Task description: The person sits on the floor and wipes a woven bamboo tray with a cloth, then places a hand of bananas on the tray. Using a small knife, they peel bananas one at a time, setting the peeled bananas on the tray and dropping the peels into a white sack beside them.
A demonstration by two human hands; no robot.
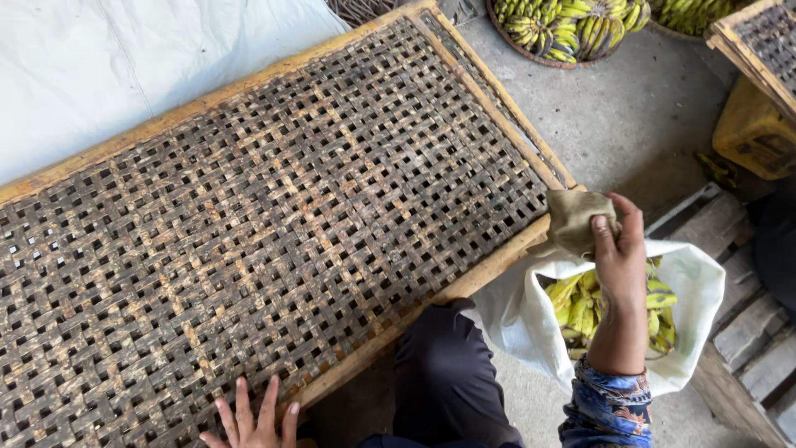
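Head view, looking down. The right hand (620, 249) is raised over the near right corner of a large woven drying tray (274, 216), its fingers closed around a crumpled khaki cloth (576, 220). The cloth hangs just beyond the tray's right end, touching or nearly touching the wooden frame (489, 267) at that corner; which of the two cannot be told. The left hand (253, 419) lies open, fingers spread flat, on the lattice at the tray's near edge and holds nothing.

The tray's long axis runs from lower left to upper right of the picture, so its whole surface lies to the left of the cloth. The right hand is the nearer to the cloth and to the corner; the left hand is well apart from both, at the other end of the near edge.

Directly beneath the right forearm, a white sack (531, 319) stands open with yellow-green banana peels (580, 303) inside. Further off, a round basket of bananas (564, 29) sits on the concrete floor (630, 124), and a white sheet (124, 58) lies behind the tray's far edge.
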